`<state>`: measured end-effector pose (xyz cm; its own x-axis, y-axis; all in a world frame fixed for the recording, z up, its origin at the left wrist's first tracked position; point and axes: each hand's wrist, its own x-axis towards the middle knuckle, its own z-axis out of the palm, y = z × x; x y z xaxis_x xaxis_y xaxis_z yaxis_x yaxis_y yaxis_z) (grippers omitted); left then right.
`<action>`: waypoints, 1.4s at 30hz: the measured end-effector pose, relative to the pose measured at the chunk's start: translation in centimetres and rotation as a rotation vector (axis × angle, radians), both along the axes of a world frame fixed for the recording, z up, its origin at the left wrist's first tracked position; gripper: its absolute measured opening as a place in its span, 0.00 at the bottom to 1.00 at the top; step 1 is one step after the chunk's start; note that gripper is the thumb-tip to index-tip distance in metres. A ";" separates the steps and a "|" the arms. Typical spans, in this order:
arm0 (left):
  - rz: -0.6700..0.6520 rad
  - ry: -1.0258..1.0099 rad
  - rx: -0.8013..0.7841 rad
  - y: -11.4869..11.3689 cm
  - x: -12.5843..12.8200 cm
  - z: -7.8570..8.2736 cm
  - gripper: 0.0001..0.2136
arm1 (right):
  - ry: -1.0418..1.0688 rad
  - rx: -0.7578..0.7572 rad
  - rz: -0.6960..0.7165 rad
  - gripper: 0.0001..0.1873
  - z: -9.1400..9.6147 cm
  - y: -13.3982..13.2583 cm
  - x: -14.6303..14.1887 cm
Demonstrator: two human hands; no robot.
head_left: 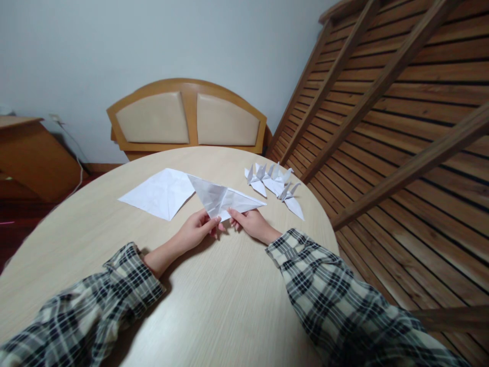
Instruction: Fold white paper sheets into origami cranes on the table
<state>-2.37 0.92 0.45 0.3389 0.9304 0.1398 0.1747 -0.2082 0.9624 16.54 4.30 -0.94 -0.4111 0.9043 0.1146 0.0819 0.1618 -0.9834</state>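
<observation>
A white sheet of paper (214, 193), folded into a triangle with crease lines, is held just above the table between both hands. My left hand (198, 227) pinches its lower edge, thumb on top. Close beside it, my right hand (250, 223) grips the paper's lower right part, also with the thumb on top. To the left lies a flat white square of paper (158, 196) with faint creases; its right corner is close to the folded sheet. Several folded paper cranes (267, 176) stand grouped at the right, and one crane (292, 201) sits nearest to me.
The round wooden table (225, 306) fills the space before me. Beyond its far edge is a headboard (193, 117) with two cream panels. A slatted wooden structure (382, 127) rises along the right side. At the left stands a wooden desk (34, 158) near a white cable (81, 171).
</observation>
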 end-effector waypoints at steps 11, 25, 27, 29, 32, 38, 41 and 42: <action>0.070 0.003 -0.005 0.1 0.0 -0.5 0.14 | 0.066 -0.058 -0.026 0.37 -0.1 0.4 0.2; 0.100 -0.024 0.002 0.5 -0.4 -1.2 0.15 | 0.091 -0.018 -0.241 0.38 0.2 1.4 1.0; 0.104 -0.039 -0.007 0.5 -0.5 -1.3 0.15 | 0.084 -0.001 -0.254 0.39 0.2 1.6 1.1; 0.109 -0.052 -0.021 0.6 -0.5 -1.3 0.14 | 0.090 0.008 -0.268 0.39 0.2 1.8 1.2; 0.119 -0.055 -0.033 0.6 -0.5 -1.4 0.15 | 0.112 0.006 -0.288 0.38 0.3 1.9 1.2; 0.120 -0.077 -0.049 0.6 -0.4 -1.4 0.15 | 0.156 -0.006 -0.314 0.36 0.4 1.8 1.2; 0.127 -0.088 -0.049 0.6 -0.4 -1.3 0.14 | 0.156 -0.002 -0.315 0.36 0.3 1.9 1.2; 0.129 -0.084 -0.045 0.6 -0.4 -1.3 0.14 | 0.156 -0.002 -0.315 0.37 0.3 1.9 1.3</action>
